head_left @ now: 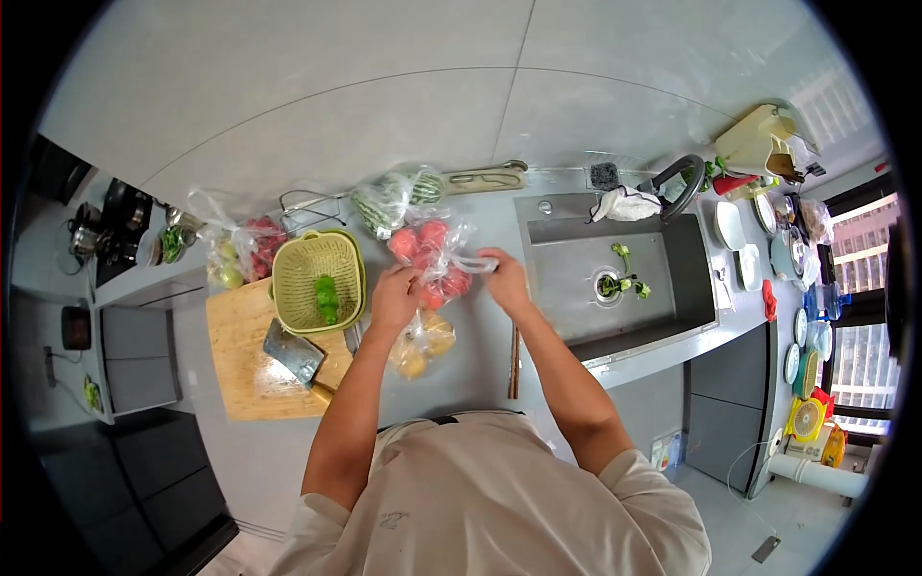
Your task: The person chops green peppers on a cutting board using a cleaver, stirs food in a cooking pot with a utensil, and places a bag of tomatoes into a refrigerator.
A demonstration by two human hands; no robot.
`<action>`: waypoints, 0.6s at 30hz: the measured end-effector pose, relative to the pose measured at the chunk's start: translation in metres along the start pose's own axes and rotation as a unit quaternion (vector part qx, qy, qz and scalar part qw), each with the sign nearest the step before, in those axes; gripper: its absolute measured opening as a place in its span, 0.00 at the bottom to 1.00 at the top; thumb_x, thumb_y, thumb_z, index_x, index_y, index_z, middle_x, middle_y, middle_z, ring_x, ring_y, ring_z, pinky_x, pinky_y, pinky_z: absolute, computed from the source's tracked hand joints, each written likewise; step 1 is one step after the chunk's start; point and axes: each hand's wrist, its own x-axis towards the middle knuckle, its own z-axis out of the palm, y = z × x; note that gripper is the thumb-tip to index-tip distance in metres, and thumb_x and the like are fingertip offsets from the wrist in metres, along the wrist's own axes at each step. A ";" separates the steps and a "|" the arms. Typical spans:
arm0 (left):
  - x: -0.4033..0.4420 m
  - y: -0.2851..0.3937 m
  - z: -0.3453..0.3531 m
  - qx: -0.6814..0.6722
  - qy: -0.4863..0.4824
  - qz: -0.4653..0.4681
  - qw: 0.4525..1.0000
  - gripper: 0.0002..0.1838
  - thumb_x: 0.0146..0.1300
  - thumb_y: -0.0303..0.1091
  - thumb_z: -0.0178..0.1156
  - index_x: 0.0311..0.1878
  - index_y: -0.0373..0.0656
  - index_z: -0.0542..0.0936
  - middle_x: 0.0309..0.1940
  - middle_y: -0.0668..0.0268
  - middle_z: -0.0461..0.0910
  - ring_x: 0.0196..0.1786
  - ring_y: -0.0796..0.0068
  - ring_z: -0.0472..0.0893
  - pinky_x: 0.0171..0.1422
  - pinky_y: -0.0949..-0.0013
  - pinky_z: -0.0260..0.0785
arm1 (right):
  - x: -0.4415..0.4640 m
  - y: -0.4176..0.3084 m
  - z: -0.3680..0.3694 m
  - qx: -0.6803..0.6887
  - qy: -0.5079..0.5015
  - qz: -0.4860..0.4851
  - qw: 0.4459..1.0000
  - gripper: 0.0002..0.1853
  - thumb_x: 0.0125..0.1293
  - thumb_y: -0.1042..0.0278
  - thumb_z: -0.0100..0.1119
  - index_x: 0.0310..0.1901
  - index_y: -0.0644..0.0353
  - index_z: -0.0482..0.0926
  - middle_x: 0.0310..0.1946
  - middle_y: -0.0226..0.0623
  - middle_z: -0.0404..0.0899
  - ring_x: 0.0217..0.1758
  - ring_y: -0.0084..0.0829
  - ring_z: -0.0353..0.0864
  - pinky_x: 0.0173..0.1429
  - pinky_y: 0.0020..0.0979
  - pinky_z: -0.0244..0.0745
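A clear plastic bag of tomatoes (420, 242) lies on the counter in front of me. My right hand (507, 284) pinches the bag's twisted plastic end and pulls it out to the right. At the bag's left side, my left hand (395, 296) is closed on the plastic, its fingertips partly hidden. Just below sits another clear bag with yellowish round produce (413, 360), close to my left wrist. A bag of green striped vegetables (392, 204) rests behind the tomatoes.
On the left, a cutting board (235, 370) carries a cleaver (293, 351) and a yellow-green basket (293, 264) with a green pepper (327, 300). Chopsticks (514, 365) lie near the sink (567, 278), which holds vegetable scraps (624, 284). A faucet (684, 182) stands behind it.
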 end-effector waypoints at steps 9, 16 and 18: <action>-0.007 -0.011 -0.028 -0.034 0.012 0.106 0.994 0.07 0.63 0.28 0.74 0.44 0.40 0.88 0.48 0.59 0.86 0.53 0.52 0.83 0.57 0.54 0.78 | 0.006 -0.039 0.017 -0.063 -0.151 -0.010 0.987 0.15 0.67 0.67 0.74 0.53 0.61 0.86 0.46 0.46 0.88 0.54 0.43 0.83 0.61 0.43 0.81; -0.008 -0.007 -0.033 0.019 -0.028 0.132 0.991 0.07 0.64 0.31 0.76 0.37 0.39 0.87 0.48 0.58 0.85 0.48 0.52 0.83 0.59 0.55 0.78 | -0.011 -0.040 -0.010 0.040 -0.049 -0.096 0.993 0.17 0.69 0.75 0.72 0.58 0.55 0.84 0.43 0.36 0.82 0.52 0.34 0.81 0.63 0.37 0.79; 0.002 0.002 -0.027 0.031 -0.067 0.071 0.995 0.06 0.64 0.30 0.74 0.41 0.40 0.88 0.48 0.60 0.87 0.48 0.48 0.83 0.63 0.53 0.75 | -0.012 -0.043 -0.016 0.045 -0.054 -0.097 0.993 0.17 0.69 0.76 0.72 0.58 0.55 0.84 0.43 0.36 0.82 0.53 0.34 0.81 0.64 0.37 0.78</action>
